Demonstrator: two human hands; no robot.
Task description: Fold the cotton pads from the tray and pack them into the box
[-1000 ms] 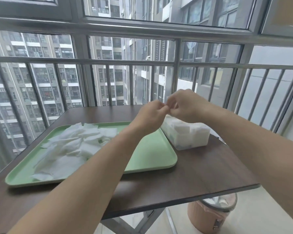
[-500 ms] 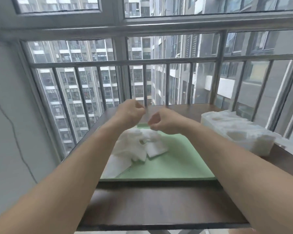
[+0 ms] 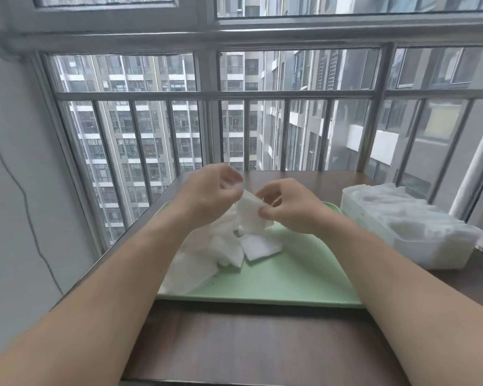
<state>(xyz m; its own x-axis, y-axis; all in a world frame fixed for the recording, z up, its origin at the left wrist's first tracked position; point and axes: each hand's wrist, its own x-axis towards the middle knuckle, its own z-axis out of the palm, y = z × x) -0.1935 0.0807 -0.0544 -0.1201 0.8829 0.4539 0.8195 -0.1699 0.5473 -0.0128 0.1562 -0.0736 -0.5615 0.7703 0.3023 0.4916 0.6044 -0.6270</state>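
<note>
White cotton pad (image 3: 250, 215) pinched by fingers of left hand (image 3: 212, 193) and right hand (image 3: 290, 207) — I reckon box (image 3: 402, 229) part-filled, heap (image 3: 207, 254) left on tray (image 3: 290, 280).

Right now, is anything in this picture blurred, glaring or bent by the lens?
Head view: soft daylight, no glare or hard shadows; the wide lens tilts the window bars outward at the edges; the left hand looks motion-smeared, the cotton pad and tray sharper.

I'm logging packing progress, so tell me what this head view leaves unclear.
All in the head view:
Whether the left hand grips the pad that the right hand pinches: its fingertips are blurred.
How many pads fill the box: cloudy walls, blur.
Count of the pile on the tray: pads overlap, hands hide part.
</note>
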